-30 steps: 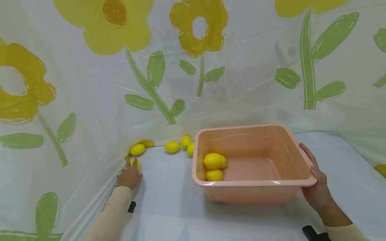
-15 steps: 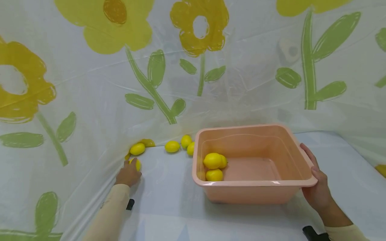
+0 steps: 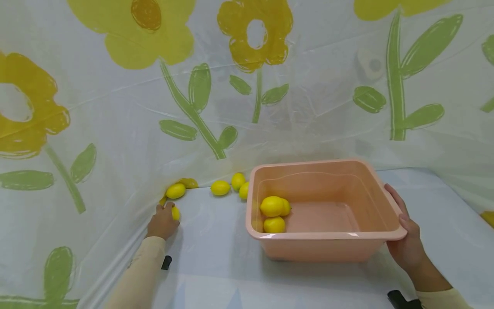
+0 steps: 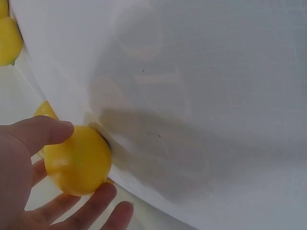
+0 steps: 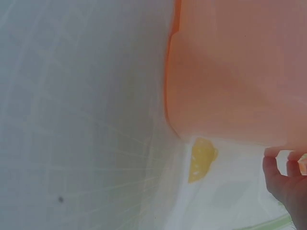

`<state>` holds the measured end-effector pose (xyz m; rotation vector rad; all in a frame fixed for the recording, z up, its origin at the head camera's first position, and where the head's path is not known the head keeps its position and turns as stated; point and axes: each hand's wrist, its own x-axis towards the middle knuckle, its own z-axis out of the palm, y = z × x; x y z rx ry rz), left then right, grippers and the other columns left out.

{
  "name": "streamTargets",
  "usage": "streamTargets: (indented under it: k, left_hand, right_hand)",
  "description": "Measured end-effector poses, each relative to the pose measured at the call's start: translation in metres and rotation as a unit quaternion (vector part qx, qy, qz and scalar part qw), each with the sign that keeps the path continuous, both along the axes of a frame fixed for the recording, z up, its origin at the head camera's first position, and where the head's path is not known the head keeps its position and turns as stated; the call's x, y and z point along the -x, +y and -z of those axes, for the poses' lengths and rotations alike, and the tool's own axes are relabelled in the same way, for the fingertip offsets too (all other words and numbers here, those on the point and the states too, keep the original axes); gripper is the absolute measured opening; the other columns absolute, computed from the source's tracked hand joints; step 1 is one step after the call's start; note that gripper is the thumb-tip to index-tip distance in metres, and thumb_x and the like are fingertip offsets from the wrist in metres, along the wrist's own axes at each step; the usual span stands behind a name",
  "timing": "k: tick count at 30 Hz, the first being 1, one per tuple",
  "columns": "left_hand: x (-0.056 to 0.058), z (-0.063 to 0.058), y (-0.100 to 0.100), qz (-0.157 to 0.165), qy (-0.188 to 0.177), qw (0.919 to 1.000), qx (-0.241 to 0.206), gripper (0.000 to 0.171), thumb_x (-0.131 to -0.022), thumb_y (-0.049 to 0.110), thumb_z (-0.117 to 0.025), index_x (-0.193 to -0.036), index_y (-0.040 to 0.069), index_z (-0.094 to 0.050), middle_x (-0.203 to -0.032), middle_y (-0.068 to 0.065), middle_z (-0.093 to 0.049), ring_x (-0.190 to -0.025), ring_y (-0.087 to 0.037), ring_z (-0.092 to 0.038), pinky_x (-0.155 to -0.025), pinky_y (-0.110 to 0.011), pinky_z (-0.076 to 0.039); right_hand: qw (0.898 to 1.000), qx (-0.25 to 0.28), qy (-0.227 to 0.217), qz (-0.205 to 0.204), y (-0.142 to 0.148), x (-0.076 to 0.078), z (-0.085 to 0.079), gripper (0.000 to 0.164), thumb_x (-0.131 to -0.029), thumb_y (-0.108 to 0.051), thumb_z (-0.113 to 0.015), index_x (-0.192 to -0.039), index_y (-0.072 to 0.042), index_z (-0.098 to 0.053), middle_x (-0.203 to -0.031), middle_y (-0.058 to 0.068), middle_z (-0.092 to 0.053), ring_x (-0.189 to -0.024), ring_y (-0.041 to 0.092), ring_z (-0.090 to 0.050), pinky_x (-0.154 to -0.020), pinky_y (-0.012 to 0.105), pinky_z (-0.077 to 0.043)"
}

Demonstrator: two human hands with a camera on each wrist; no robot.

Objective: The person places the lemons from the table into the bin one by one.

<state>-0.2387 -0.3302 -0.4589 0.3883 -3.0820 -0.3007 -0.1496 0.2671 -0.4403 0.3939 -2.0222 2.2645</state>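
Note:
My left hand (image 3: 163, 221) is at the left of the table, its thumb and fingers curled about a yellow lemon (image 4: 79, 163). In the left wrist view the thumb lies on the lemon's near side and the fingertips reach round below it. Just behind that hand lies another lemon (image 3: 176, 191). My right hand (image 3: 408, 238) grips the right rim of a pink plastic basin (image 3: 316, 247), fingers behind the edge and thumb in front. Three lemons, among them a front one (image 3: 274, 224), sit inside at the basin's left end.
Along the back edge, left of the basin, lie a lemon (image 3: 220, 188), a second lemon (image 3: 238, 182) and a third (image 3: 244, 191) partly hidden by the basin. A flower-printed curtain (image 3: 308, 116) hangs behind and to the left of the white table (image 3: 216, 266).
My left hand has shifted slightly left, and its fingers have closed from spread over the lemon to curled round it. The right hand and the basin stay where they were.

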Motion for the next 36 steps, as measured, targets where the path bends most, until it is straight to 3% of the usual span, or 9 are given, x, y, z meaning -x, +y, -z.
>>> streamTargets:
  k: [11, 21, 31, 36]
  left_hand:
    - [-0.004, -0.004, 0.007, -0.016, -0.006, 0.9998, 0.004, 0.053, -0.079, 0.018, -0.066, -0.122, 0.005, -0.037, -0.11, -0.029, -0.038, -0.069, -0.035, -0.052, -0.063, -0.047, -0.047]
    - [-0.01, -0.006, 0.015, -0.006, 0.0, 0.9997, 0.023, 0.048, -0.077, 0.016, -0.069, -0.114, 0.007, -0.041, -0.108, -0.03, -0.038, -0.066, -0.036, -0.051, -0.059, -0.047, -0.045]
    - [-0.009, 0.001, 0.02, -0.031, -0.017, 0.9991, 0.025, 0.066, -0.076, 0.021, -0.071, -0.129, 0.009, -0.034, -0.117, -0.032, -0.035, -0.071, -0.036, -0.052, -0.067, -0.05, -0.049]
    - [-0.011, 0.001, 0.022, -0.023, -0.018, 0.9992, 0.029, 0.06, -0.076, 0.025, -0.07, -0.127, 0.007, -0.043, -0.116, -0.032, -0.034, -0.072, -0.036, -0.051, -0.071, -0.051, -0.049]
  right_hand:
    - [1.0, 0.002, 0.011, -0.01, -0.001, -0.003, -0.003, 0.057, -0.091, -0.035, -0.014, -0.146, -0.036, -0.001, -0.154, -0.007, -0.003, -0.131, 0.009, -0.022, -0.086, 0.013, -0.042]
    - [1.0, 0.005, 0.014, -0.013, -0.001, -0.005, -0.002, 0.057, -0.091, -0.036, -0.012, -0.147, -0.035, -0.001, -0.153, -0.005, -0.004, -0.13, 0.007, -0.024, -0.087, 0.013, -0.041]
    - [1.0, 0.002, 0.021, -0.013, -0.001, -0.004, -0.001, 0.057, -0.092, -0.035, -0.012, -0.147, -0.034, -0.001, -0.153, -0.005, -0.003, -0.132, 0.01, -0.022, -0.088, 0.012, -0.04]
    - [1.0, 0.004, 0.025, -0.016, 0.0, -0.005, -0.001, 0.057, -0.091, -0.033, -0.012, -0.147, -0.033, -0.001, -0.153, -0.005, -0.003, -0.131, 0.007, -0.022, -0.089, 0.012, -0.04]
